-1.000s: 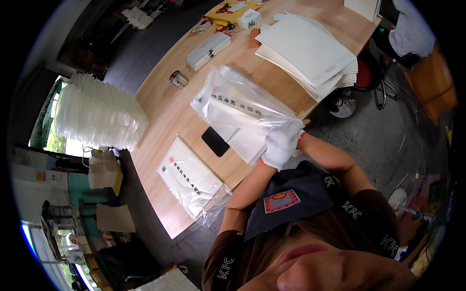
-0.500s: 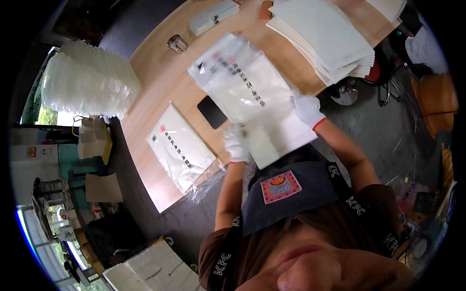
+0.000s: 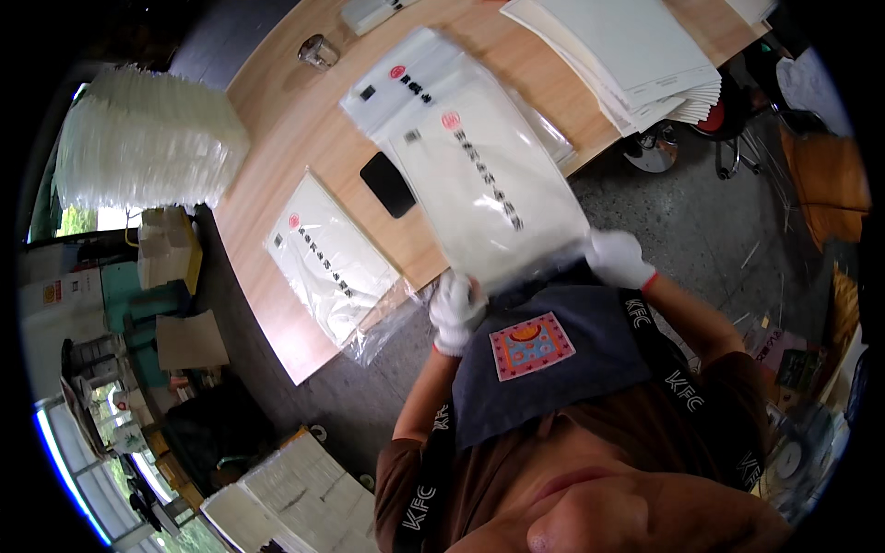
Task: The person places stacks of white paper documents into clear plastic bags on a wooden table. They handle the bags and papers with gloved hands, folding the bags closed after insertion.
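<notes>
Left hand: gloved fingers clamped on the bagged sheet's near edge.
Right hand: gloved fingers clamped on its other corner, above the worktop.

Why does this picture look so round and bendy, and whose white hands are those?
A small camera sits on a person's head and looks down, and its wide lens bends straight edges. The hands are that person's own, in white gloves. The left hand and the right hand each grip a bottom corner of a clear plastic bag with white sheets inside. Below it is a wooden table. On it lie another filled bag, a black phone and a stack of white paper.
</notes>
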`<state>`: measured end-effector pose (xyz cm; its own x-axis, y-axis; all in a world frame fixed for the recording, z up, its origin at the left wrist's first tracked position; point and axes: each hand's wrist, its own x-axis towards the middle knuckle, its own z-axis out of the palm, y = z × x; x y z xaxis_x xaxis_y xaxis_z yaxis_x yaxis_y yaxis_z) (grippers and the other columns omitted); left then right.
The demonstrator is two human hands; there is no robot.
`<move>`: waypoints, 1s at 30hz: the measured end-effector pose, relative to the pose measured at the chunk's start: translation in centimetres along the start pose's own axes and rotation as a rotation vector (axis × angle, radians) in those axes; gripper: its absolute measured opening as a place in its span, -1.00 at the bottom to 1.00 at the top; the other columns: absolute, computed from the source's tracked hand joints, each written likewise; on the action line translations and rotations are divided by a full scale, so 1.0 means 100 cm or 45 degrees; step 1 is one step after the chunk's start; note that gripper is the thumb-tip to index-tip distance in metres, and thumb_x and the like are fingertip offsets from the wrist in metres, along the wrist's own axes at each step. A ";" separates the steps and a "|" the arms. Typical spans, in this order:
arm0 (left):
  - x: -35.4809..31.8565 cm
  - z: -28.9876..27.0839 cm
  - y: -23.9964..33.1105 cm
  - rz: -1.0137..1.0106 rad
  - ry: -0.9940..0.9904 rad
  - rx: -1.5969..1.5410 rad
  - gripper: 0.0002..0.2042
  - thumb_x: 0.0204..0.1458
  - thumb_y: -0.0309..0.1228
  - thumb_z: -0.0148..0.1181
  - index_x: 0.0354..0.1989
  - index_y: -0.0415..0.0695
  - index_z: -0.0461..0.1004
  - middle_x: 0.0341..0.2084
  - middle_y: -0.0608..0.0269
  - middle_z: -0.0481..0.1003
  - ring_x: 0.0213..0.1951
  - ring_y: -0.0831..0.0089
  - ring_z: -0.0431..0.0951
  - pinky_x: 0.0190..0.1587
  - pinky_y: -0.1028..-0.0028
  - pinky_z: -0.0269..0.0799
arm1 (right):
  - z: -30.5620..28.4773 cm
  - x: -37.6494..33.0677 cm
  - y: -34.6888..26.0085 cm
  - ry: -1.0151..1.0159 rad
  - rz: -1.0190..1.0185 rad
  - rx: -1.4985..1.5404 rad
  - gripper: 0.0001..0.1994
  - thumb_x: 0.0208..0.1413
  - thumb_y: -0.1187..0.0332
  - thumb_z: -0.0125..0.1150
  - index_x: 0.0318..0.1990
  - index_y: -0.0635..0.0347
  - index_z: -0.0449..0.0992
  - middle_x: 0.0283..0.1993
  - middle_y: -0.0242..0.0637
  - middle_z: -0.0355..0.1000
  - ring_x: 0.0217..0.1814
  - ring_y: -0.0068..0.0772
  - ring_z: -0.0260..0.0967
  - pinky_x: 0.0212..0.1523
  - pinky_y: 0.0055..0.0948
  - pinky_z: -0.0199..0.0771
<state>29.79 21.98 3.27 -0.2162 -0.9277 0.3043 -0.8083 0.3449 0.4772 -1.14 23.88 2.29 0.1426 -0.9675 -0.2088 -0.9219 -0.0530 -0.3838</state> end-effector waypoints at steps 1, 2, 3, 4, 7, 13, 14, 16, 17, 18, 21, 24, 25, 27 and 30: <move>0.006 0.001 -0.002 -0.040 0.031 0.109 -0.83 -0.24 -0.51 0.20 -0.44 -0.05 0.37 -0.44 0.20 0.41 -0.50 0.22 0.48 -0.50 0.29 0.41 | -0.004 0.008 0.003 0.045 0.028 -0.016 -0.77 0.03 0.26 -0.10 -0.41 0.21 0.43 -0.55 -0.05 0.44 -0.51 0.04 0.42 -0.48 -0.02 0.39; 0.001 0.001 -0.005 0.079 0.006 0.063 -0.82 -0.24 -0.51 0.19 -0.41 -0.06 0.37 -0.42 0.17 0.41 -0.46 0.19 0.48 -0.48 0.28 0.43 | -0.012 0.020 0.006 0.106 0.055 -0.032 -0.77 0.02 0.25 -0.08 -0.43 0.21 0.43 -0.56 -0.03 0.43 -0.52 0.05 0.41 -0.48 -0.01 0.38; -0.013 0.005 -0.012 0.197 -0.021 0.017 -0.81 -0.23 -0.52 0.18 -0.39 -0.06 0.37 -0.39 0.13 0.42 -0.42 0.16 0.49 -0.45 0.27 0.44 | -0.017 0.027 0.007 0.167 0.082 -0.048 -0.77 0.02 0.24 -0.07 -0.45 0.21 0.42 -0.57 -0.02 0.41 -0.52 0.06 0.40 -0.48 0.01 0.37; -0.022 0.010 -0.022 0.334 -0.032 -0.028 -0.80 -0.22 -0.52 0.17 -0.36 -0.07 0.37 -0.36 0.10 0.42 -0.38 0.13 0.50 -0.43 0.26 0.46 | -0.011 0.017 0.012 0.024 0.048 -0.109 -0.74 0.04 0.24 -0.10 -0.50 0.19 0.44 -0.56 -0.02 0.43 -0.50 0.07 0.42 -0.45 0.01 0.38; -0.081 0.025 -0.061 -0.015 -0.010 -0.659 -0.72 -0.10 -0.48 0.15 -0.16 -0.13 0.37 -0.30 0.11 0.44 -0.28 0.26 0.53 -0.28 0.41 0.46 | 0.012 -0.008 0.047 -0.507 -0.022 -0.186 -0.68 0.11 0.24 -0.20 -0.46 0.18 0.49 -0.46 0.02 0.47 -0.40 0.06 0.45 -0.37 0.02 0.41; -0.010 0.060 -0.038 -1.463 -0.128 -1.444 -0.68 0.16 -0.15 0.02 -0.10 -0.14 0.45 -0.48 0.22 0.41 -0.46 0.61 0.37 -0.40 0.51 0.35 | 0.043 0.072 0.049 -0.211 0.310 1.721 -0.72 0.18 0.25 0.03 -0.07 0.23 0.46 -0.17 -0.25 0.47 -0.16 -0.38 0.42 -0.05 -0.37 0.39; 0.002 0.037 -0.027 -1.299 -0.124 -1.217 -0.70 0.16 -0.17 0.02 -0.13 -0.14 0.46 -0.50 0.22 0.41 -0.47 0.61 0.36 -0.41 0.51 0.33 | 0.051 0.082 0.040 -0.331 0.302 2.031 -0.72 0.19 0.27 0.03 -0.04 0.24 0.45 -0.13 -0.28 0.46 -0.10 -0.43 0.40 0.01 -0.43 0.36; 0.016 -0.006 -0.018 -0.986 -0.123 -0.758 -0.73 0.16 -0.21 0.01 -0.19 -0.14 0.49 -0.53 0.22 0.40 -0.48 0.61 0.34 -0.43 0.52 0.30 | 0.055 0.087 0.004 -0.365 0.170 2.051 -0.70 0.18 0.34 0.05 0.02 0.27 0.42 -0.05 -0.27 0.44 0.01 -0.43 0.35 0.09 -0.46 0.29; 0.015 -0.029 -0.018 -0.860 -0.036 -0.667 -0.75 0.16 -0.23 0.01 -0.22 -0.15 0.49 -0.56 0.23 0.39 -0.50 0.59 0.32 -0.45 0.51 0.28 | 0.057 0.088 -0.013 -0.377 0.113 2.058 -0.68 0.17 0.37 0.06 0.05 0.28 0.40 -0.01 -0.27 0.43 0.06 -0.43 0.33 0.13 -0.48 0.25; 0.010 -0.050 -0.022 -0.728 0.032 -0.578 -0.77 0.16 -0.26 0.01 -0.24 -0.17 0.48 -0.58 0.24 0.39 -0.53 0.58 0.30 -0.47 0.51 0.25 | 0.068 0.099 -0.020 -0.552 0.025 1.942 -0.62 0.18 0.36 0.05 0.12 0.34 0.34 0.06 -0.24 0.40 0.14 -0.46 0.26 0.19 -0.48 0.19; -0.024 -0.100 -0.067 -0.802 0.345 -0.655 -0.78 0.16 -0.29 0.05 -0.24 -0.21 0.46 -0.64 0.37 0.33 -0.61 0.62 0.28 -0.59 0.55 0.20 | 0.059 0.132 -0.108 -0.790 0.052 1.821 -0.57 0.13 0.17 0.14 0.04 0.29 0.39 -0.17 -0.23 0.45 -0.32 -0.43 0.48 -0.39 -0.46 0.51; -0.033 -0.152 -0.107 -0.912 0.591 -0.569 -0.70 0.20 -0.22 -0.02 -0.15 -0.24 0.41 -0.61 0.42 0.34 -0.59 0.68 0.30 -0.58 0.59 0.18 | 0.074 0.176 -0.196 -0.794 -0.200 1.672 -0.60 0.14 0.13 0.14 -0.03 0.29 0.43 -0.20 -0.25 0.47 -0.37 -0.45 0.48 -0.39 -0.51 0.50; -0.031 -0.164 -0.117 -0.867 0.636 -0.531 -0.66 0.22 -0.18 -0.08 -0.14 -0.24 0.42 -0.60 0.35 0.36 -0.59 0.65 0.31 -0.55 0.57 0.22 | 0.084 0.186 -0.221 -0.855 -0.144 1.796 -0.61 0.14 0.16 0.14 -0.04 0.30 0.42 -0.20 -0.24 0.47 -0.37 -0.44 0.48 -0.41 -0.50 0.49; -0.049 -0.167 -0.174 -1.010 0.676 -0.300 -0.69 0.19 -0.18 -0.04 -0.14 -0.18 0.42 -0.55 0.26 0.43 -0.56 0.48 0.39 -0.49 0.46 0.30 | 0.108 0.200 -0.259 -0.938 -0.016 1.925 -0.67 0.14 0.26 0.13 -0.04 0.32 0.39 -0.21 -0.18 0.47 -0.40 -0.39 0.48 -0.44 -0.45 0.51; -0.117 -0.131 -0.276 -1.214 -0.277 0.681 -0.57 0.13 -0.16 -0.09 0.14 -0.04 0.28 0.09 0.07 0.15 0.03 0.17 0.24 0.01 0.29 0.25 | 0.157 0.200 -0.285 -0.957 0.152 1.790 -0.68 0.06 0.42 0.14 -0.03 0.36 0.34 -0.26 -0.12 0.47 -0.43 -0.31 0.46 -0.46 -0.38 0.56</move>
<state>61.77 25.15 -2.66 0.5696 -0.8034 -0.1733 -0.8152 -0.5792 0.0058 33.62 9.91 -5.06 0.6261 -0.5904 -0.5093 0.0485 0.6815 -0.7303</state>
